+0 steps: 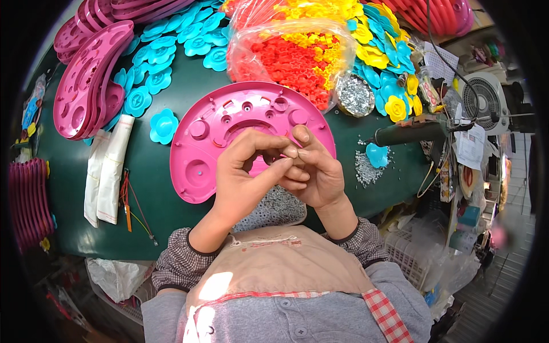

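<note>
My left hand [233, 174] and my right hand [325, 180] meet in front of my chest, their fingertips pinched together. Whatever is between the fingers is too small or hidden to make out. Beneath and beyond them lies a pink half-moon plastic shell [184, 146], its moulded posts, cups and holes facing up. My fingers cover its near middle part. Closer to me, a container of small grey metal parts [271, 210] shows below my wrists, partly hidden by my hands and apron.
Stacked pink shells [80, 86] and blue flower-shaped pieces [164, 126] lie at left. A clear bag of red and yellow parts [294, 66] sits behind. At right are a dark cylindrical tool [409, 132], loose screws [366, 171], a blue dish [377, 155] and a fan [485, 102].
</note>
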A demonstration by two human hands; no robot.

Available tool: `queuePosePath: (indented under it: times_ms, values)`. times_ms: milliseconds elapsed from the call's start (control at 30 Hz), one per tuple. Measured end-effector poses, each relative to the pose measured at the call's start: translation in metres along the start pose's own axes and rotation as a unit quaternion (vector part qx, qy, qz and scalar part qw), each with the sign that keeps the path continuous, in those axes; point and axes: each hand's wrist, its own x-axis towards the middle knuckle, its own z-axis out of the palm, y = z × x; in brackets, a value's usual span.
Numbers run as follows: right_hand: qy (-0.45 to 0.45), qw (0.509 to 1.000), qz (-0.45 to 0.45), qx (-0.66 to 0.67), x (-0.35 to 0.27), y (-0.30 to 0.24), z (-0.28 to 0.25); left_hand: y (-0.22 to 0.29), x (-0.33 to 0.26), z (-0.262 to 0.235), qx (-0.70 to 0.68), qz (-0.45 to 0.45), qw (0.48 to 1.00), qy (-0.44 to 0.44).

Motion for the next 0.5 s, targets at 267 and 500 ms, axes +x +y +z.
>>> queuePosePath:
  times_ms: [267,500]
  values:
    - [-0.026,0.998,0.02,0.051,-0.005,0.005,-0.004,0.001,-0.006,0.001,-0.019,-0.008,1.0,-0.004]
    - [-0.011,0.997,0.023,0.068,-0.005,0.011,-0.001,0.001,-0.009,0.005,-0.042,-0.033,0.998,0.028]
